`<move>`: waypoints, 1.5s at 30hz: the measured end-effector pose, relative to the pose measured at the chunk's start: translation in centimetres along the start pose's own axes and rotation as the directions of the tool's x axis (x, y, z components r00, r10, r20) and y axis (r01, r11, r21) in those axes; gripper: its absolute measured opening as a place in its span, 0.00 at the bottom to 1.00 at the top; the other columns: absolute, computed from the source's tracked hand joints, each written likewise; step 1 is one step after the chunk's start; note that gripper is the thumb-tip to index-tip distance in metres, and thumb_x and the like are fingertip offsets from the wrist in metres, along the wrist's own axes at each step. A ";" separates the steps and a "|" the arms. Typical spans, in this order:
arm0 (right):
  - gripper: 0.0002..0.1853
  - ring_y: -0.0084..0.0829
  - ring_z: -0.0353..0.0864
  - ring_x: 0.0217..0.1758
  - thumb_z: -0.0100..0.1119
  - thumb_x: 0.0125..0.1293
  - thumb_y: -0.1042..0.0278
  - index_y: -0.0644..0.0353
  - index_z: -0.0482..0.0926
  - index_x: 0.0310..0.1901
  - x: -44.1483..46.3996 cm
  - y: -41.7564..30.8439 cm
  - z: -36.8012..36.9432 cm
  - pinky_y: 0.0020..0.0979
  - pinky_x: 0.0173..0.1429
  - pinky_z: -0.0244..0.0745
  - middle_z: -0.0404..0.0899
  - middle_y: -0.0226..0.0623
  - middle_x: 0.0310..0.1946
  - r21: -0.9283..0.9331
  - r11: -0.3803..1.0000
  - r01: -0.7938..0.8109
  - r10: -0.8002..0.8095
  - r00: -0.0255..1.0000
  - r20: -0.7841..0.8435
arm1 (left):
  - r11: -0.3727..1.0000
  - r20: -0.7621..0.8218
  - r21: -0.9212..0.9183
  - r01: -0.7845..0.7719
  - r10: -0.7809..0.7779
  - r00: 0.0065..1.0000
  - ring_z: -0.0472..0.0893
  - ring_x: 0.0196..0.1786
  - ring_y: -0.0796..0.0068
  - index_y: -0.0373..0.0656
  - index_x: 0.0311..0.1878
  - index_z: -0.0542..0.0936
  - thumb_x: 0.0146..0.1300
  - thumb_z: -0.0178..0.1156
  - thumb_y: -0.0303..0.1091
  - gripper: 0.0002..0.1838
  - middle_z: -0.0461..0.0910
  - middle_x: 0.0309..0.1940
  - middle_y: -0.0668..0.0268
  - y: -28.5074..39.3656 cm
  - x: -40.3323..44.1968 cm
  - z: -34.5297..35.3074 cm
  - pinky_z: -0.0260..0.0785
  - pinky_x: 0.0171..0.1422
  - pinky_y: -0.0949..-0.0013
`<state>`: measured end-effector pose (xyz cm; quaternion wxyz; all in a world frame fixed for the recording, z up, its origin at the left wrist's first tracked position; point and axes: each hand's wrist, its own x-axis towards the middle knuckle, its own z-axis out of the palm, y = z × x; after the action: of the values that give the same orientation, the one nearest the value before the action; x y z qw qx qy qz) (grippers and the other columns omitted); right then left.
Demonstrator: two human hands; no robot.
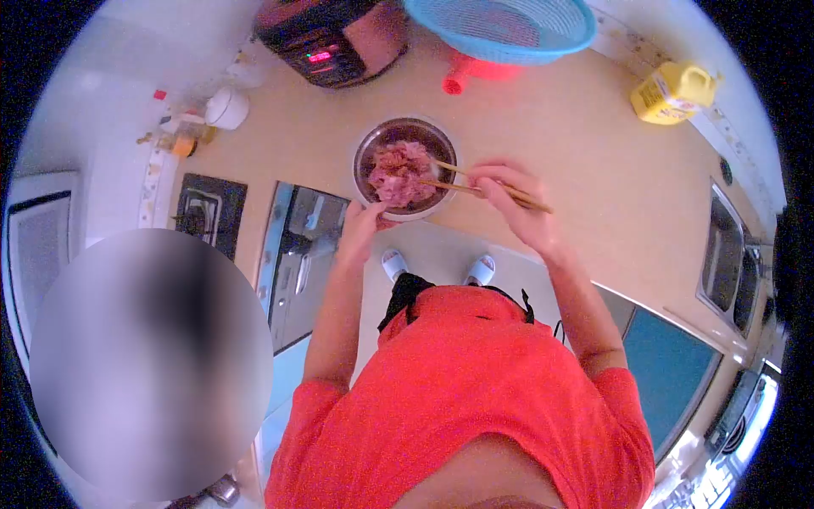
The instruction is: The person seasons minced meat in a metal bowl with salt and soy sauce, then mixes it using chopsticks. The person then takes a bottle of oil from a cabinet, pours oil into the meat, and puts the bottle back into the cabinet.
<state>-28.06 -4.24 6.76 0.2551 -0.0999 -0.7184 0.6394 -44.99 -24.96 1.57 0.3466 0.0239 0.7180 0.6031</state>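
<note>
My right fingers (509, 175) are closed round chopsticks (458, 187), tips in the pink meat (398, 176); my left fingers (370, 212) grip the rim of its bowl (405, 127), upper centre of the frame, on a pale surface (585, 144). A dark appliance (339, 47) glows upper left, a blue basket (509, 21) sits top centre, a yellow jug (670, 93) upper right

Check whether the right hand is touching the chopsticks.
Touching. The head view shows the right hand closed around the chopsticks, which stick out on both sides of it.
</note>
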 end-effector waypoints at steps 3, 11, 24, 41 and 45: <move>0.07 0.26 0.76 0.40 0.56 0.60 0.73 0.65 0.79 0.38 2.3 2.2 3.1 0.25 0.44 0.73 0.78 0.37 0.35 -0.008 0.998 0.068 -0.068 0.998 -0.014 | 1.000 -0.013 0.002 0.031 -0.031 0.999 0.80 0.36 0.64 0.33 0.51 0.68 0.56 0.53 0.30 0.19 0.76 0.39 0.55 0.8 -0.1 -0.3 0.76 0.35 0.66; 0.05 0.22 0.77 0.35 0.59 0.58 0.72 0.64 0.80 0.35 7.0 0.1 15.3 0.23 0.39 0.73 0.79 0.32 0.31 -0.251 0.963 -0.095 0.101 0.995 0.011 | 0.966 0.174 -0.230 0.117 -0.078 0.982 0.81 0.34 0.62 0.32 0.50 0.66 0.58 0.56 0.31 0.19 0.76 0.38 0.53 -0.4 3.2 -12.8 0.77 0.33 0.65; 0.07 0.19 0.74 0.31 0.58 0.60 0.67 0.62 0.80 0.34 7.0 -1.1 18.1 0.22 0.37 0.71 0.78 0.28 0.26 -0.270 0.928 -0.256 0.254 0.966 -0.042 | 0.956 0.107 -0.294 -0.013 0.046 0.993 0.79 0.27 0.70 0.39 0.62 0.61 0.59 0.55 0.28 0.27 0.74 0.32 0.61 -0.1 4.4 -16.4 0.78 0.27 0.69; 0.06 0.20 0.76 0.32 0.57 0.60 0.71 0.65 0.79 0.33 8.6 -0.2 17.2 0.22 0.38 0.72 0.80 0.33 0.28 -0.261 0.944 -0.201 0.165 0.974 -0.155 | 0.966 0.058 -0.247 -0.076 0.093 0.994 0.79 0.30 0.71 0.41 0.58 0.66 0.59 0.57 0.31 0.23 0.77 0.34 0.61 0.0 4.2 -16.3 0.77 0.31 0.68; 0.06 0.19 0.76 0.31 0.59 0.59 0.69 0.64 0.80 0.33 9.3 -0.4 18.8 0.22 0.37 0.72 0.79 0.30 0.26 -0.332 0.936 -0.120 0.081 0.988 -0.128 | 0.948 0.091 -0.314 -0.056 0.089 0.992 0.79 0.25 0.71 0.40 0.60 0.64 0.58 0.55 0.26 0.25 0.74 0.29 0.61 -0.8 4.7 -16.2 0.77 0.27 0.69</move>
<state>-45.23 -16.27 8.38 0.2410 -0.2149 -0.7960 0.5120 -56.80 -36.78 -0.83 0.3607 0.0267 0.5936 0.7189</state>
